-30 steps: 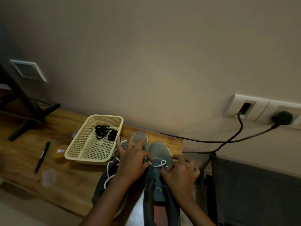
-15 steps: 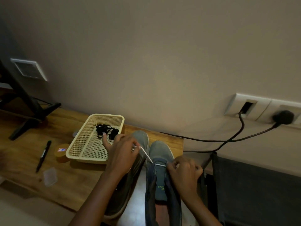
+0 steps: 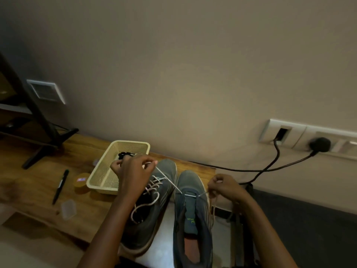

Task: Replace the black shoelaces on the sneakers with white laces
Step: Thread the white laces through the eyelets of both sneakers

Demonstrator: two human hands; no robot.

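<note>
White lace crosses toe-end eyelets of right-side sneaker, at wooden table edge. Left hand raised, fingers pinching one strand taut. Right hand curled, pinching other strand (blurred there). Sneaker heel cut off. Black laces in basket, partly behind left hand.

dim warm light | soft focus | wide-angle bending at edges | murky shadows

Grey-blue is being shown by the sneakers, white by the lace across them. In a cream, fine-meshed basket near the tabletop's far edge, black laces are being seen; brown wood grain is being shown by the tabletop, black by the pen
</note>
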